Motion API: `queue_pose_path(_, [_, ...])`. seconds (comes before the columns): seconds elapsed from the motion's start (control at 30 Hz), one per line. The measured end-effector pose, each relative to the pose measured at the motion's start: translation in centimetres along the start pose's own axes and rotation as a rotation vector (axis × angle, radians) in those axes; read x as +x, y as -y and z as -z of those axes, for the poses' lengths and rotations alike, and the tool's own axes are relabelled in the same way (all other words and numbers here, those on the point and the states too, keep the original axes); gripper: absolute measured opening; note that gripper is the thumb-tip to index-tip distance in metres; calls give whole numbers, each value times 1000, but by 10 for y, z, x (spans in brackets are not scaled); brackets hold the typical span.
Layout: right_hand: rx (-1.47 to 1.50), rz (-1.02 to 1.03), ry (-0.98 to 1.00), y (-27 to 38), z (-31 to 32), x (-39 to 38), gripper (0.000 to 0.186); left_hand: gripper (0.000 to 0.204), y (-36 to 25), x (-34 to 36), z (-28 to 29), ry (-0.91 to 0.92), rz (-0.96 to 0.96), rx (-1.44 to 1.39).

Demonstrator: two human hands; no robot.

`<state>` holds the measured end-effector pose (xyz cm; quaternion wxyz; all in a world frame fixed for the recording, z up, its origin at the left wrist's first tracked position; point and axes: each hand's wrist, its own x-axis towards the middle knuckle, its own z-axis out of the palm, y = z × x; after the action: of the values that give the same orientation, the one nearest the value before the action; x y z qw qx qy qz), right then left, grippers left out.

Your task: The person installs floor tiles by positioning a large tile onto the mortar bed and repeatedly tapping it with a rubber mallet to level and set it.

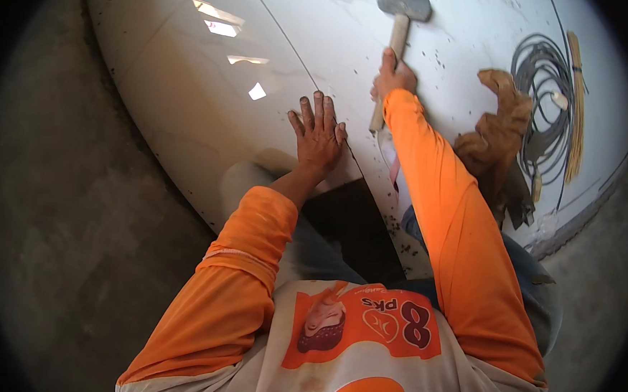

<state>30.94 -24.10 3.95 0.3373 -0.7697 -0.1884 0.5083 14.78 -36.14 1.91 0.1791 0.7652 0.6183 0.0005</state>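
**Mallet Over Glossy Floor Tile: Hazards and Tool Orientation**

At the left of the frame lies bare grey concrete floor (76, 203). Right of it, the large glossy white marble-pattern floor tile (191, 95) fills the upper centre, with a thin joint line running from the upper centre down to the lower centre.

The left hand (318, 135) lies flat on the tile just left of the joint, its fingers (318, 110) fully spread and holding nothing.

The right hand (393, 77) is closed around the wooden handle of the grey block-headed mallet (398, 25), in the upper centre of the frame.

Orientation: the mallet's long axis runs nearly vertical in the frame. The head points to the top edge; the handle butt points down toward the person.

Hazards, as judged:
- The left hand rests near the mallet's path; a stray blow could hit the fingers.
- A hard or edge-on strike could crack or chip the tile.
- Uneven tapping could leave one tile edge proud at the joint.

Further right lie a crumpled brown rag (498, 128), a coil of grey cable (546, 102) and a bundle of thin yellow sticks (575, 111).
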Motion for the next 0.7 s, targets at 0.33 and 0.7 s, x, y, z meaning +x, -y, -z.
queue_pose_path(0.33, [-74, 72, -10, -1, 3, -11, 58, 65, -56, -121, -23, 135, -173, -55])
queue_pose_path(0.7, [-119, 95, -31, -7, 4, -5, 53, 40, -52, -232, 116, 1227, -578, -306])
